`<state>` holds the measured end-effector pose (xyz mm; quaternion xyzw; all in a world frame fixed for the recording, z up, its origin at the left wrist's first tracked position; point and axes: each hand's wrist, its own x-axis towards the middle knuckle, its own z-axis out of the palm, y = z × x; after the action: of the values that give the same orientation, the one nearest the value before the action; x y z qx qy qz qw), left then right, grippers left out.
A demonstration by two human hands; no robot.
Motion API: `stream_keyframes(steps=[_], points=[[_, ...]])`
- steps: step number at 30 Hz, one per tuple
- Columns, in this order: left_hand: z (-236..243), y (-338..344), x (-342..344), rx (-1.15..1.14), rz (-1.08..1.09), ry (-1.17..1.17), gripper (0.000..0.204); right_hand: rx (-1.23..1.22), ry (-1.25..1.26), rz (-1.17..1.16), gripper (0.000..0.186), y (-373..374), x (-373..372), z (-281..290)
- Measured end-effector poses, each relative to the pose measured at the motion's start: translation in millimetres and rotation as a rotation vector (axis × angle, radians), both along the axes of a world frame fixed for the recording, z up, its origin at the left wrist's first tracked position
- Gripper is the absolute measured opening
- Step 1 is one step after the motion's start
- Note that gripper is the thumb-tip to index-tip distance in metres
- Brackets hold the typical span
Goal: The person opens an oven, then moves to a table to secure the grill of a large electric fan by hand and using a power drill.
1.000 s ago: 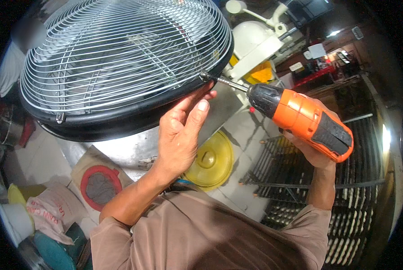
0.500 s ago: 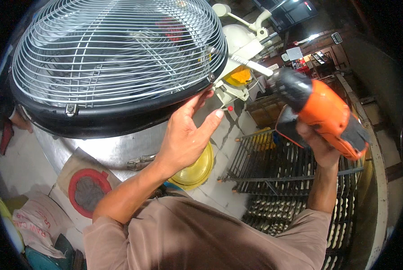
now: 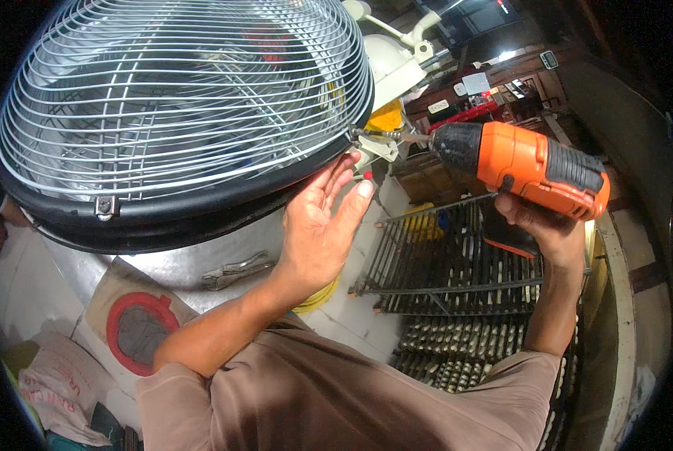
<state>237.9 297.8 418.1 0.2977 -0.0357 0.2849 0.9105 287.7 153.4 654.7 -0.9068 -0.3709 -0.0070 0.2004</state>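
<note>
A silver wire guard [image 3: 178, 98] with a black rim [image 3: 216, 197] lies in front of me, over a shiny metal bowl [image 3: 156, 257]. My left hand [image 3: 314, 225] is open, its fingers stretched up against the underside of the rim near its right end, thumb apart. In my right hand [image 3: 547, 229] is an orange and black cordless drill [image 3: 517, 154], gripped by its handle. The drill lies nearly level, and its long bit [image 3: 415, 137] points left at a small metal clip [image 3: 354, 135] on the rim. Whether the tip touches the fastener there I cannot tell.
Cream machine parts [image 3: 397, 64] rise beyond the rim. A dark slatted rack [image 3: 442, 289] stands at right. Metal pliers [image 3: 239, 270] rest below the rim, above a red-rimmed round piece [image 3: 169, 319]. A printed sack [image 3: 69, 387] sits lower left, a yellow round object [image 3: 318, 298] behind my left forearm.
The drill has swung from a slanted, raised pose to nearly level, its bit now at the clip on the rim. My left hand stays by the rim; the view has shifted slightly.
</note>
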Motion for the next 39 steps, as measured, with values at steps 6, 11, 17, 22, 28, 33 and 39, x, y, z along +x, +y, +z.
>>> stream_keyframes(steps=[6,11,17,22,28,33,39], points=[[1,1,1,0.064,0.041,0.014,0.054,0.064,0.149,-0.054,0.044,0,13,13],[-3,3,1,0.119,0.063,0.017,0.055,0.084,0.150,-0.065,0.047,0,16,13],[-8,4,2,0.220,0.068,0.012,0.056,0.143,0.264,-0.014,0.038,7,21,12],[-7,9,0,0.328,0.113,0.059,0.056,-0.189,0.102,-0.213,0.035,42,15,33],[-14,11,2,0.357,0.236,0.061,0.057,-0.460,-0.070,0.174,0.033,78,38,58],[-19,4,0,0.375,0.179,0.090,0.055,-0.469,0.107,0.005,0.032,94,29,58],[-22,14,-4,0.481,0.148,0.087,0.057,-0.517,-0.024,0.039,0.030,91,30,53]])
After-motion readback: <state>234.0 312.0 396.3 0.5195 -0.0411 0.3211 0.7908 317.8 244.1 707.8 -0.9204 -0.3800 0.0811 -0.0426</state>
